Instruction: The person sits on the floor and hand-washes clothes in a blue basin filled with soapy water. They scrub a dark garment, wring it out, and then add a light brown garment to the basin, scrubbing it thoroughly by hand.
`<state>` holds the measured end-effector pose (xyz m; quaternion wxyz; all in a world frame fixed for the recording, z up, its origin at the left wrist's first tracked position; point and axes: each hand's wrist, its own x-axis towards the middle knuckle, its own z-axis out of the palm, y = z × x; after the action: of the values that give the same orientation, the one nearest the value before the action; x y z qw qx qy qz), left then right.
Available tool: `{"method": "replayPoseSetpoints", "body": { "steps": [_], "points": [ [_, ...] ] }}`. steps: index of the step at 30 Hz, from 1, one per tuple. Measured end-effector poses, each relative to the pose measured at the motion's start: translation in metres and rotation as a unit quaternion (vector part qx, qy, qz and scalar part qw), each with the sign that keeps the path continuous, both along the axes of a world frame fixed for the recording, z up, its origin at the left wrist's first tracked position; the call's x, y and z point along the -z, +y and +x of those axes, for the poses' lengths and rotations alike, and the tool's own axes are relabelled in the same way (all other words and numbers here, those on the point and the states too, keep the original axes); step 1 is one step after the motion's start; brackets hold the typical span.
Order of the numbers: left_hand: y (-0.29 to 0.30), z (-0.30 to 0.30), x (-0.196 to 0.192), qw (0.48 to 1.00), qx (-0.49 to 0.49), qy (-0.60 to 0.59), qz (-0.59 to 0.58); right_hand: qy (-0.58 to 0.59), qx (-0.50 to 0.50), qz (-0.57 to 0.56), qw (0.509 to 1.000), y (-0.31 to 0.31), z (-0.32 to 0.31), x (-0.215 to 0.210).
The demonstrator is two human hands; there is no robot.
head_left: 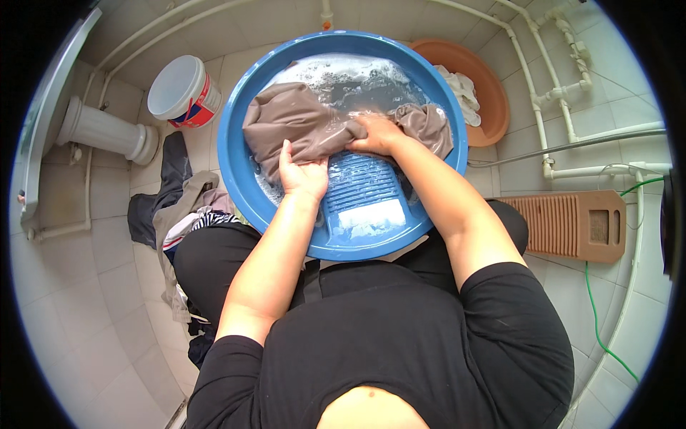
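A wet greyish-brown garment [291, 118] lies bunched in a large blue plastic basin [230, 161] of sudsy water, its other part heaped at the right inside the basin. My right hand [376, 134] is closed on the garment's twisted middle. With the palm turned up and the thumb showing, my left hand [304, 177] holds the garment's lower edge; its fingers are hidden by the cloth. Just below both hands is the ridged blue washboard [364, 189] built into the basin's near side. White foam [350, 68] floats along the far side.
A white bucket [175, 89] stands at the far left, near a white pedestal [107, 130]. Clothes [187, 200] lie piled on the floor by my left knee. An orange-brown basin [494, 107] with white cloth sits behind right. A brown washboard [572, 225], pipes [539, 121] and a green hose [597, 325] are at right.
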<state>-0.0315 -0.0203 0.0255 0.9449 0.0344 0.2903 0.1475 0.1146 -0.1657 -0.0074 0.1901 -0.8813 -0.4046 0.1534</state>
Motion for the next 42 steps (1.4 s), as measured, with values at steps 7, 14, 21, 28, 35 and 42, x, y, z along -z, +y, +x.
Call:
{"method": "replayPoseSetpoints", "body": {
  "steps": [7,14,21,28,35,42],
  "points": [
    [0.0,0.004,0.001,0.998,0.052,0.029,0.015,0.1,0.225,-0.082,0.966,0.001,0.008,0.02],
    [0.004,0.006,0.003,0.986,0.166,-0.005,0.026,0.042,0.041,0.312,0.948,0.022,-0.069,-0.046],
    [0.025,0.003,0.038,0.943,0.296,-0.129,-0.075,-0.047,-0.179,0.346,0.92,0.036,-0.146,-0.104],
    [-0.026,-0.002,-0.003,0.982,0.171,0.032,0.075,-0.067,0.149,0.301,0.94,0.047,-0.103,-0.054],
    [-0.021,-0.037,0.005,0.954,0.149,0.019,0.261,-0.09,0.011,0.347,0.933,0.047,-0.146,-0.073],
    [-0.02,-0.025,0.029,0.956,0.169,-0.111,0.214,-0.093,0.099,0.403,0.905,0.053,-0.136,-0.081]
  ]
}}
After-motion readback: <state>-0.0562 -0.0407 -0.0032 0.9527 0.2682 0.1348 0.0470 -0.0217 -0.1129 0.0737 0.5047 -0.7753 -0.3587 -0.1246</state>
